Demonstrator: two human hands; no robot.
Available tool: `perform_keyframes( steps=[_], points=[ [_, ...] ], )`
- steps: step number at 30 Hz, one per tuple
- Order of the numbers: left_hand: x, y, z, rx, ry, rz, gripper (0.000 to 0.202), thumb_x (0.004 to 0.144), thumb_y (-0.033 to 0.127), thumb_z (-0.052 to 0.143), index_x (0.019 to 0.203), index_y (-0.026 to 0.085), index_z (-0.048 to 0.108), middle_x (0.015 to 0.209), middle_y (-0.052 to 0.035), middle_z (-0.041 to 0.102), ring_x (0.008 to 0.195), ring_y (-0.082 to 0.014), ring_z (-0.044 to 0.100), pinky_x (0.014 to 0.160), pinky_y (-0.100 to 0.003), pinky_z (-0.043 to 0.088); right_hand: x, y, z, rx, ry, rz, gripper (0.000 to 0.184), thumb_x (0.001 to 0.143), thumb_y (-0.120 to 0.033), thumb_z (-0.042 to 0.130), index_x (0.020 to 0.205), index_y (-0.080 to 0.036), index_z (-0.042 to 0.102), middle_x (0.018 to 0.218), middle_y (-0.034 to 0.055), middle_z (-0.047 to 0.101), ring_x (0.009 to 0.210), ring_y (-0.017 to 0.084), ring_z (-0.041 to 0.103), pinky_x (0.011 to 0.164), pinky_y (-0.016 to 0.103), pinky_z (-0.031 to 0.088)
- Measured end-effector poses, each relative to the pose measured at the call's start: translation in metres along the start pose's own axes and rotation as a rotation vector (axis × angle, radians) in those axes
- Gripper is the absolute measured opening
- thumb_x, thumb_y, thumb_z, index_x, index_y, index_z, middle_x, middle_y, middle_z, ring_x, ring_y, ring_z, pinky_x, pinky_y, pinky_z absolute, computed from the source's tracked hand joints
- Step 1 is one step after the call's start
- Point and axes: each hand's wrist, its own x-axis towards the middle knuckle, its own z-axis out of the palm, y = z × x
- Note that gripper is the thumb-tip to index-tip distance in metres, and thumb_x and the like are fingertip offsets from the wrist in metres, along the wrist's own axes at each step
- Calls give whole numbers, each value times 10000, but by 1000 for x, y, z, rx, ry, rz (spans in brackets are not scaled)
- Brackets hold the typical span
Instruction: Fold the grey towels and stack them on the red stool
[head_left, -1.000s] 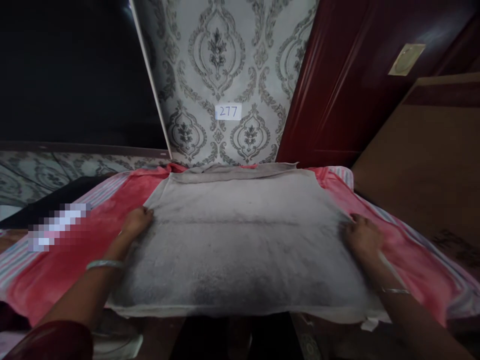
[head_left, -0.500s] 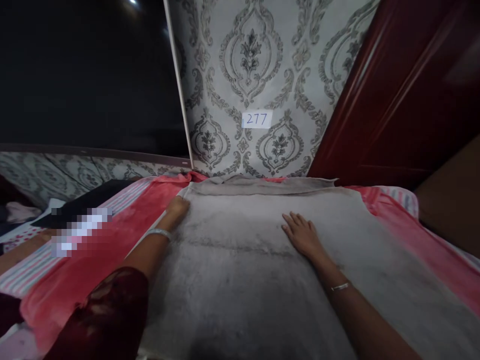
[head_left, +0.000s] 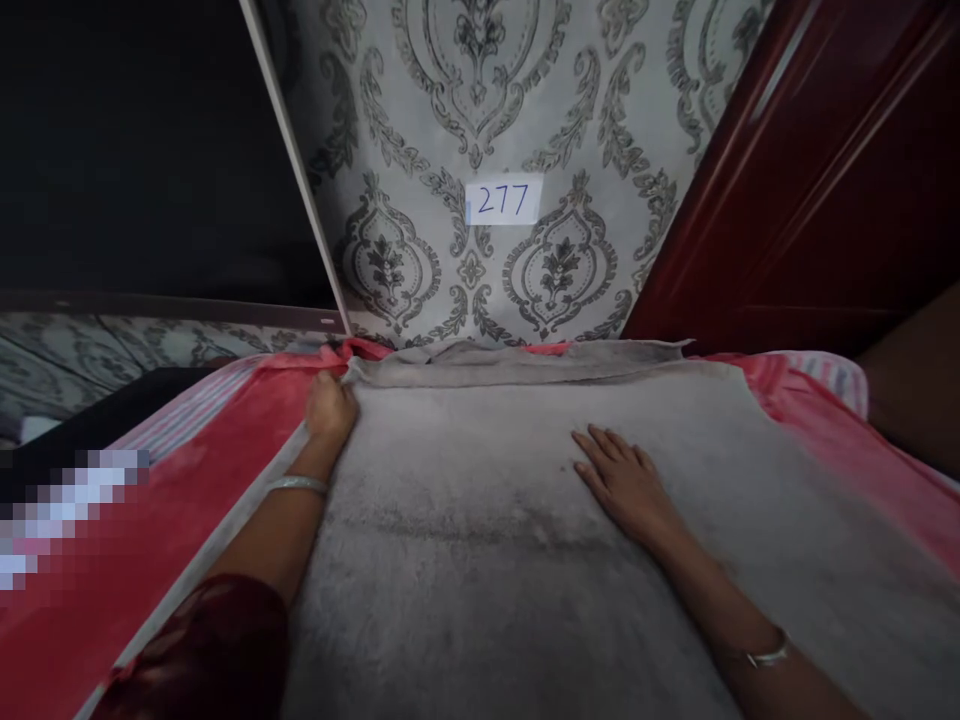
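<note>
Seemingly mid-smoothing, the left hand (head_left: 332, 405) clutches the grey cloth (head_left: 465, 440), the right hand (head_left: 621, 482) spread flat well rightward, so the next stroke wants tautness between them.

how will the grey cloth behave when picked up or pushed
The grey cloth is probably floppy: its far edge lies in loose folds. That edge looks thin, so it is likely light for its spread. Pushed, it may wrinkle, lying flat beneath the right hand.

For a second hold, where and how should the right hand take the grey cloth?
Probably take the grey cloth by its far right corner, coming from the right and pinching the edge. That corner lies spread over the red blanket, uncovered; the right hand is open, inward of it.
</note>
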Motion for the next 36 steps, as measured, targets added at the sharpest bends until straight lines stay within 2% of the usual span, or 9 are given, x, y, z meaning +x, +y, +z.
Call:
perform_keyframes(
  steps=[2, 6, 8, 10, 13, 15, 20, 25, 36],
  points=[
    [-12, 12, -5, 22, 69, 207, 307, 935, 277, 464, 1109, 106, 650, 1126, -213, 677, 1082, -336, 636, 938, -456, 498, 0, 0, 1, 9, 5, -5, 568, 1043, -515, 266, 1546, -324, 451, 1622, 44, 393, 1493, 306, 345, 1187, 591, 305],
    [-34, 43, 1, -7, -255, 740, 254, 916, 264, 471, 998, 172, 692, 1042, -136, 690, 1027, -279, 642, 938, -399, 515, 1, -2, -3, 20, -19, -2, 567, 1042, -508, 278, 1549, -320, 447, 1629, 44, 382, 1495, 303, 339, 1190, 579, 297],
    [-32, 55, 9, -23, -334, 834, 280, 908, 265, 489, 1062, 172, 703, 1080, -136, 690, 1067, -278, 634, 981, -406, 507, 1, -4, -8, 22, -41, 7, 565, 1043, -498, 286, 1554, -314, 438, 1636, 47, 366, 1502, 303, 326, 1193, 581, 287],
    [-20, 62, 15, -5, -303, 784, 396, 906, 296, 524, 1248, 155, 664, 1279, -173, 643, 1242, -321, 568, 1083, -469, 449, 2, -7, -12, 25, -61, 15, 562, 1044, -485, 297, 1559, -306, 432, 1642, 51, 352, 1506, 301, 318, 1197, 580, 279],
    [0, 74, 13, 53, -221, 550, 615, 933, 315, 512, 1518, 138, 444, 1623, -209, 338, 1493, -379, 315, 1183, -563, 311, 3, -9, -17, 32, -91, 21, 563, 1044, -476, 311, 1567, -299, 421, 1647, 52, 338, 1512, 299, 308, 1201, 576, 271],
    [-1, 86, 9, 73, -212, 425, 637, 963, 315, 453, 1564, 123, 364, 1676, -217, 210, 1532, -384, 234, 1191, -577, 279, 4, -9, -18, 43, -102, 19, 566, 1045, -479, 310, 1572, -300, 412, 1649, 53, 331, 1516, 300, 300, 1204, 573, 267],
    [-54, 116, 15, 70, -465, 638, 617, 995, 429, 412, 1571, 211, 382, 1664, -167, 283, 1545, -361, 223, 1210, -616, 213, 2, -11, -16, 64, -75, 19, 572, 1052, -505, 281, 1570, -304, 417, 1650, 64, 331, 1521, 308, 285, 1209, 579, 242],
    [-81, 120, 27, 128, -444, 655, 630, 1008, 441, 364, 1601, 231, 328, 1689, -137, 211, 1566, -359, 153, 1223, -619, 175, 11, -4, -23, 73, -126, -14, 589, 1056, -542, 267, 1594, -322, 360, 1673, 54, 277, 1538, 299, 240, 1216, 576, 223],
    [-15, 103, 45, 227, -435, 674, 649, 998, 461, 338, 1614, 267, 270, 1699, -56, 185, 1569, -336, 143, 1231, -607, 171, 82, 158, -32, -90, -110, 249, 601, 1061, -526, 220, 1630, -332, 233, 1709, 35, 137, 1562, 304, 142, 1206, 649, 163]
  ],
)
